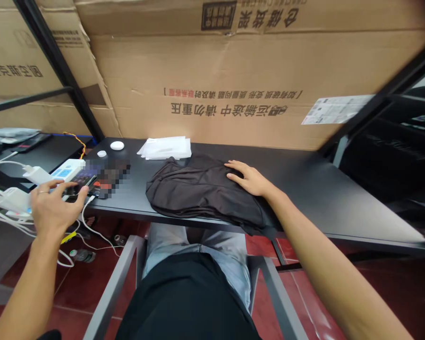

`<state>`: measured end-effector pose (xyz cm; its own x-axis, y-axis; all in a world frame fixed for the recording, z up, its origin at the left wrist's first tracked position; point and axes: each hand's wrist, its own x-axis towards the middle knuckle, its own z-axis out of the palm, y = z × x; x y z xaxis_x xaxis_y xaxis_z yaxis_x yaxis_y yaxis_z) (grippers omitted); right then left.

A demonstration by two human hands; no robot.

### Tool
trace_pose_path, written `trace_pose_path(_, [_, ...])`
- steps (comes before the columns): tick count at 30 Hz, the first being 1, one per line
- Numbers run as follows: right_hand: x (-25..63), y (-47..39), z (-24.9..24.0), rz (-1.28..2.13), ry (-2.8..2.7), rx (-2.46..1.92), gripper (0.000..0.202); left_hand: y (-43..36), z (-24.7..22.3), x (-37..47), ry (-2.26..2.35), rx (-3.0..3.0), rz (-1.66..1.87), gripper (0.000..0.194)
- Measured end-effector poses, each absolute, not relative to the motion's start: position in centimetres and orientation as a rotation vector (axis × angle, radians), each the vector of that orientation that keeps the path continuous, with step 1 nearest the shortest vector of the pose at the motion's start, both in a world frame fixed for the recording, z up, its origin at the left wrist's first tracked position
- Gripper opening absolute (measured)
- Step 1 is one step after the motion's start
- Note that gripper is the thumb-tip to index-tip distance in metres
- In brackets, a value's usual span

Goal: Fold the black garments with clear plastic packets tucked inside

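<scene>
A dark brown piece of folded cloth [201, 189] lies crumpled near the front edge of the black desk [304, 189]. Flat on its right part rests my right hand [250, 178], palm down with fingers stretched. My left hand [58, 203] is at the desk's left end, its thumb and fingers apart at the near side of a dark device [108, 177], whose face is pixelated. A white cable plug [90, 199] meets that device's lower edge. Whether my left fingertips touch the device I cannot tell.
White flat sheets [166, 148] lie behind the cloth. Two small white round objects, the larger one [117, 145] farther back, sit at left. A white power strip [69, 169] with plugs and cables [7, 212] borders my left hand. A large cardboard panel [212, 66] stands behind the desk.
</scene>
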<state>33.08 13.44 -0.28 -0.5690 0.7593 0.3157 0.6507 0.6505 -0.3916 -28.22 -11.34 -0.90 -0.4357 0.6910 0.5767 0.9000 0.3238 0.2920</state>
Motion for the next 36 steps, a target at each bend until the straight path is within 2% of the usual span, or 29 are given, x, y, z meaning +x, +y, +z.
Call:
trace_pose_path(8, [33.0, 13.4, -0.1, 0.319, -2.41, -1.111, 0.06, -11.4, 0.6, -27.2, -2.335, -1.333, -0.573, 0.069])
trace_pose_path(15, [33.0, 13.5, -0.2, 0.333, -2.406, -1.101, 0.061, -11.2, 0.9, -27.8, -2.317, -1.343, -0.578, 0.08])
trace_pose_path(21, [33.0, 13.5, -0.1, 0.328, -2.412, -1.107, 0.062, -10.3, 2.2, -28.0, -2.479, -1.422, -0.346, 0.095])
trace_pose_path(36, [33.0, 13.6, -0.2, 0.324, -2.418, -1.095, 0.06, -9.9, 3.2, -27.4, -2.543, -1.483, -0.297, 0.097])
